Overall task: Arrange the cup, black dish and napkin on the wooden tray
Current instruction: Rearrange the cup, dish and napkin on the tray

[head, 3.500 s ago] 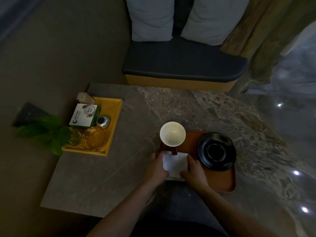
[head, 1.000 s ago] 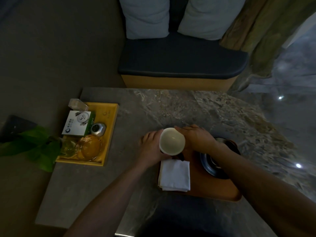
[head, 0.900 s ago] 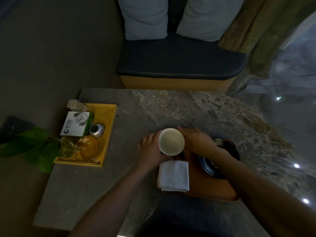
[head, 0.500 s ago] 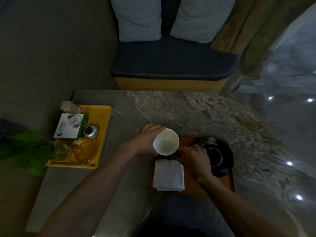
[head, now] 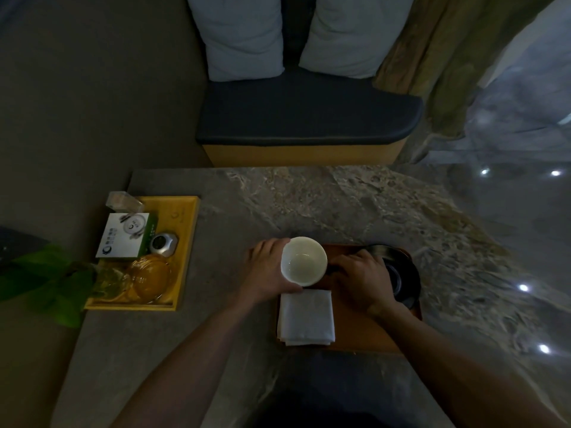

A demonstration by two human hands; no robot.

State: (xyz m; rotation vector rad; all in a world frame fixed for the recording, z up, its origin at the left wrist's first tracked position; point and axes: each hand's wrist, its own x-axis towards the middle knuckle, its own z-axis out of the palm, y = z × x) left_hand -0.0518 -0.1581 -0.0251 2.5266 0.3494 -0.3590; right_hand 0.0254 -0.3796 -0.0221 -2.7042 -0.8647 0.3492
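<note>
Left hand point(head: 268, 271) fingers wrapped round cup point(head: 303, 261), steadying it; right hand point(head: 360, 278) fingers curled, grip unclear, beside black dish point(head: 403, 274).

yellow tray point(head: 185, 242), white box point(head: 122, 239), pillows point(head: 244, 35)

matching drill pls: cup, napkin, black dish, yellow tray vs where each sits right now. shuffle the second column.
Things:
1. cup
2. napkin
3. black dish
4. yellow tray

Places:
A. far right part of the wooden tray, partly under the right hand
B. left side of the table, holding a box and glassware
C. near left corner of the wooden tray, folded flat
D. far left part of the wooden tray, left hand around its side

Pairs: 1-D, 2-C, 3-A, 4-B
</note>
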